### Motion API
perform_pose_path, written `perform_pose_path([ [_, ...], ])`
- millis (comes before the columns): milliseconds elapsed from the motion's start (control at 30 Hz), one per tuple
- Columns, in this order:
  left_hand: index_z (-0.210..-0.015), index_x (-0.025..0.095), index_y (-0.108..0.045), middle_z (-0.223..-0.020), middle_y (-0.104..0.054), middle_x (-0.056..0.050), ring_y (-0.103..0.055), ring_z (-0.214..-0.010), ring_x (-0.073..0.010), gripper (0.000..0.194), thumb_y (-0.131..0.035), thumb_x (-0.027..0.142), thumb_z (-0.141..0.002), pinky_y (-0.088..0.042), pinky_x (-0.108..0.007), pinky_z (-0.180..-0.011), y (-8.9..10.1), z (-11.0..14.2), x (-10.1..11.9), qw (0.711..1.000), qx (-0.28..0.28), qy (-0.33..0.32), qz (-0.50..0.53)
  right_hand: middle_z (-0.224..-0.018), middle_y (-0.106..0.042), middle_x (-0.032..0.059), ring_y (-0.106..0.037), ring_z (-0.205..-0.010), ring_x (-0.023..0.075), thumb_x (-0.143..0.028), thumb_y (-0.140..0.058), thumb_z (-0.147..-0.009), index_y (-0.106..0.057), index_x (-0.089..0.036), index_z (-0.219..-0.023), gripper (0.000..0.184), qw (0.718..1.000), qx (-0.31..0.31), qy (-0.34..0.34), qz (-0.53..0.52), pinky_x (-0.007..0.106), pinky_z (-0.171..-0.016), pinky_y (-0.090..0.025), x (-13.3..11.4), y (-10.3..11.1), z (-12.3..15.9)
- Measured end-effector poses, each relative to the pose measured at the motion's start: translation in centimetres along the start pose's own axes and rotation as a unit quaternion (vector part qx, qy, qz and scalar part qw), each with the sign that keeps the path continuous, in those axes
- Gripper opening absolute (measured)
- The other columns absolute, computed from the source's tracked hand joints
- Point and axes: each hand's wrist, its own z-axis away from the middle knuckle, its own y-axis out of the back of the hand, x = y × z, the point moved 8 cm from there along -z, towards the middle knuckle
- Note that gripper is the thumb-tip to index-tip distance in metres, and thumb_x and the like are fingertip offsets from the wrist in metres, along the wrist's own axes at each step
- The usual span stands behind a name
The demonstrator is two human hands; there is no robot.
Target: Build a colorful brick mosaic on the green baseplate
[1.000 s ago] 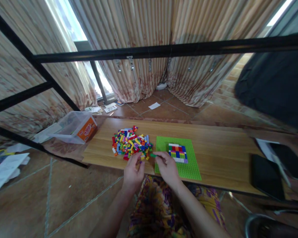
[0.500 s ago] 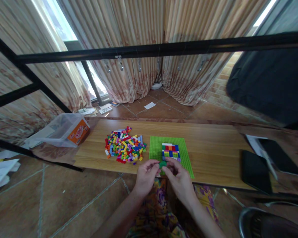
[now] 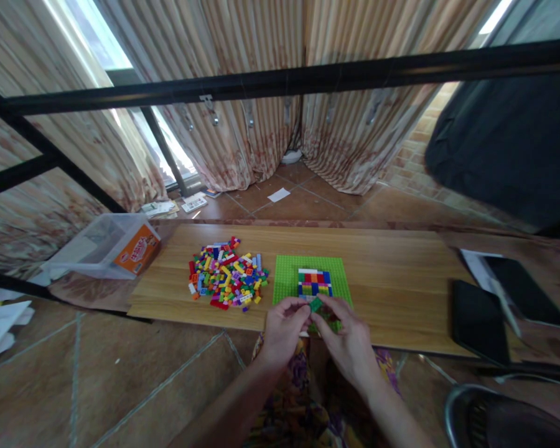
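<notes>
A: Where've we got the green brick (image 3: pixel 316 304)?

B: Over the near part of the green baseplate (image 3: pixel 284 274), just on our side of the multicolour brick block (image 3: pixel 314 278). Can't tell if it's touching the studs.

A: & our grip?

B: Right hand (image 3: pixel 351 333) has thumb & forefinger nearly closed round it, other fingers loosely curled. Left hand (image 3: pixel 284 326) is pinched at its left end; looks like we've hold of it there too, tho the fingertips hide how much.

A: Why both hands on one tiny pc?

B: Prob. b/c it's so small: two pinches let us steady & turn it. Keeping it by the plate also means a slip shouldn't go far, we'd guess.

A: & the block?

B: On the plate, right of its centreline; the studs prob. stop it sliding on us.

A: Loose brick pile (image 3: pixel 228 277)?

B: Left of the plate, w/ a strip of worktop (image 3: pixel 392 261) betw. them. Keeps strays off the studs but in our left hand's reach, we reckon. Clear tub (image 3: pixel 91 249) is further left of the plate, beyond the pile.

A: Flat black case (image 3: pixel 480 320)?

B: Well right of the plate, prob. so our right arm has room.
</notes>
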Motion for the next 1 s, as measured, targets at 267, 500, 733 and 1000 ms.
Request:
perform_pose_path([
  [267,-0.083,0.016,-0.068,-0.076,-0.069,-0.002,-0.061,-0.068,-0.0125,0.020,-0.071,0.032,-0.071,-0.049,-0.024,-0.065,0.4,-1.2,0.3,0.998,0.012,-0.042,-0.047,-0.121,-0.063,0.0105,-0.059,-0.114,0.0251,-0.031,-0.058,-0.088,-0.063,-0.026,-0.124,0.037,0.995,-0.031,0.077,0.056,0.045,-0.100,-0.050,-0.9,-0.6,-1.1],
  [500,-0.089,0.016,-0.070,-0.083,-0.071,-0.004,-0.065,-0.077,-0.0155,0.019,-0.067,0.028,-0.074,-0.051,-0.027,-0.073,0.7,-2.7,1.1,0.993,0.042,-0.085,-0.076,-0.115,-0.066,0.0097,-0.062,-0.108,0.0248,-0.028,-0.059,-0.086,-0.069,-0.023,-0.113,0.029,0.991,-0.040,0.097,0.088,0.044,-0.096,-0.051,-0.6,-1.3,-4.1],
  [733,-0.093,0.017,-0.070,-0.089,-0.073,-0.005,-0.067,-0.082,-0.0170,0.020,-0.066,0.025,-0.075,-0.053,-0.028,-0.075,0.4,-3.2,1.1,0.990,0.047,-0.095,-0.090,-0.115,-0.066,0.0074,-0.062,-0.108,0.0222,-0.026,-0.060,-0.082,-0.068,-0.025,-0.108,0.027,0.994,-0.060,0.075,0.044,0.040,-0.095,-0.051,-0.1,-1.4,-5.4],
  [1000,-0.093,0.018,-0.070,-0.091,-0.074,-0.006,-0.068,-0.083,-0.0174,0.018,-0.065,0.023,-0.077,-0.054,-0.030,-0.077,-0.6,-3.4,0.7,0.988,0.015,-0.105,-0.110,-0.110,-0.067,0.0068,-0.063,-0.103,0.0214,-0.031,-0.061,-0.083,-0.068,-0.024,-0.107,0.026,0.996,-0.069,0.035,0.032,0.038,-0.091,-0.051,1.4,-0.4,-5.3],
])
